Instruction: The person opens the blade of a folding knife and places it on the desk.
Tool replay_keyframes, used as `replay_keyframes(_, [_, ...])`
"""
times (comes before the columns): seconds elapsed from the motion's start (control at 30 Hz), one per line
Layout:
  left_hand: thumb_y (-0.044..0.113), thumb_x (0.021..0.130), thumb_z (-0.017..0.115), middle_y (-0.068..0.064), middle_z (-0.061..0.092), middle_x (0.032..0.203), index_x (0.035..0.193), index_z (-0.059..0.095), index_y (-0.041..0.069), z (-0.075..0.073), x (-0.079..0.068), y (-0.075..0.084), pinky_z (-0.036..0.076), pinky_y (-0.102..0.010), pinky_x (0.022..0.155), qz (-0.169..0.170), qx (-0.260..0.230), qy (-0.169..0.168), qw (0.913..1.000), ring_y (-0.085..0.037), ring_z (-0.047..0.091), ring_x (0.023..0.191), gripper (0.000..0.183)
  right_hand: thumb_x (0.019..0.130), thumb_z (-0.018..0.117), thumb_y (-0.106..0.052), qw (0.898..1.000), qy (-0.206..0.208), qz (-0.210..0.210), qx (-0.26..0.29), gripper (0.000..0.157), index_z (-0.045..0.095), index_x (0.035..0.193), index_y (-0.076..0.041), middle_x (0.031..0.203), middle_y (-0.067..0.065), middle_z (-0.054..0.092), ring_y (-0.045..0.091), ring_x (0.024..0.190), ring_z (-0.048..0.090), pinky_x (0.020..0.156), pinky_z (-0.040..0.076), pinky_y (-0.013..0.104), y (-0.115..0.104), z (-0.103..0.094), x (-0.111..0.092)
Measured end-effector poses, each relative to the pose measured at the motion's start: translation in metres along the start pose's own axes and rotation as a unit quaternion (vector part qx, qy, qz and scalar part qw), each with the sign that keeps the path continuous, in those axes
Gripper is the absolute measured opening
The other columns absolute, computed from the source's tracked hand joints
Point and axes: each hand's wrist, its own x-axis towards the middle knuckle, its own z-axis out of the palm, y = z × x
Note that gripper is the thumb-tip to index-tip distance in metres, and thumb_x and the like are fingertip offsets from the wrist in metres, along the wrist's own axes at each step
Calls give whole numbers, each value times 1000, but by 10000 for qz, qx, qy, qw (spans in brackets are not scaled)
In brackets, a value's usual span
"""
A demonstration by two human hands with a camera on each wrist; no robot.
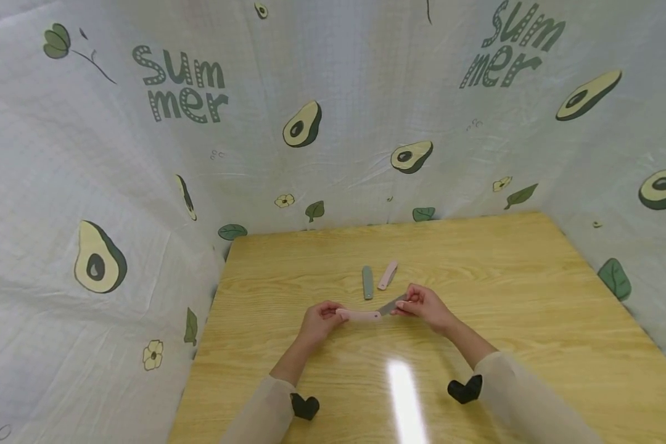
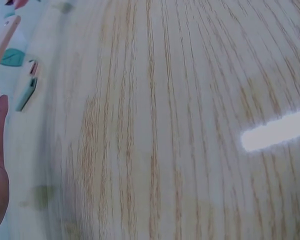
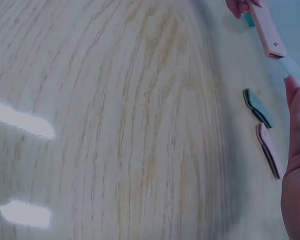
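Observation:
In the head view, a pink folding knife is stretched between both hands, its blade swung out of the handle. My left hand pinches the far end of the pink handle. With thumb and fingers, my right hand pinches the blade near its tip. The right wrist view shows the handle's pivot end and the left fingers at its other end. Behind the hands lie a folded green knife and a folded pink knife, side by side on the table.
The wooden table reaches back to a white curtain printed with avocados and leaves, which also hangs along both sides. A bright light reflection lies on the tabletop nearer the person. Black wrist mounts sit at both sleeves.

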Motion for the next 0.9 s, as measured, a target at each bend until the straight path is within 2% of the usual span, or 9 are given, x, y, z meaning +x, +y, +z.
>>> replay_keyframes(0.17, [2,89,66,-11,68,98,113,60,-12,1,3,-1,59,-31,84,-37,-456,161,9988,-8,65,85,29,96,55,0,9970,266,-75,726,18,46,83,-9,87,3,73,15,87,73,84,57,25,4,3,-1])
replay_keyframes(0.33, [-8,90,60,-6,65,93,117,53,-19,4,6,-1,58,-31,87,-62,-1321,315,9907,-10,66,86,30,97,51,5,9879,464,-330,1442,18,46,84,-7,87,6,74,17,88,74,81,57,20,8,9,1])
replay_keyframes(0.4, [-8,89,60,-5,65,92,117,53,-19,6,8,-1,58,-31,87,-113,-1509,424,9876,-10,66,85,31,97,51,5,9836,564,-413,1660,17,47,85,-7,87,6,74,18,88,74,81,57,20,9,13,1])
replay_keyframes(0.53, [-4,90,63,-6,65,91,117,54,-17,7,9,-2,58,-33,88,-159,-1683,546,9841,-10,67,84,32,97,51,4,9781,761,-464,1883,16,47,85,-7,88,5,74,17,87,74,79,57,19,11,18,1])
replay_keyframes(0.67, [-5,89,64,-5,67,89,114,55,-18,7,9,-4,58,-34,86,-153,-1641,509,9850,-11,68,83,30,96,51,5,9771,998,-312,1852,14,47,88,-6,86,3,72,15,86,74,79,57,20,12,19,1])
replay_keyframes(0.77, [-6,88,64,-3,69,86,113,56,-19,7,9,-4,58,-35,86,-187,-1580,456,9862,-11,69,81,29,95,51,8,9748,1238,-245,1840,13,48,98,-5,85,0,72,15,85,74,81,57,23,14,16,2])
replay_keyframes(0.9, [-6,88,64,-3,69,87,116,55,-20,7,9,-4,57,-37,87,-256,-1598,434,9859,-11,69,82,32,93,51,13,9715,1409,-310,1880,24,44,111,0,82,-2,71,16,83,73,84,58,30,16,10,-1])
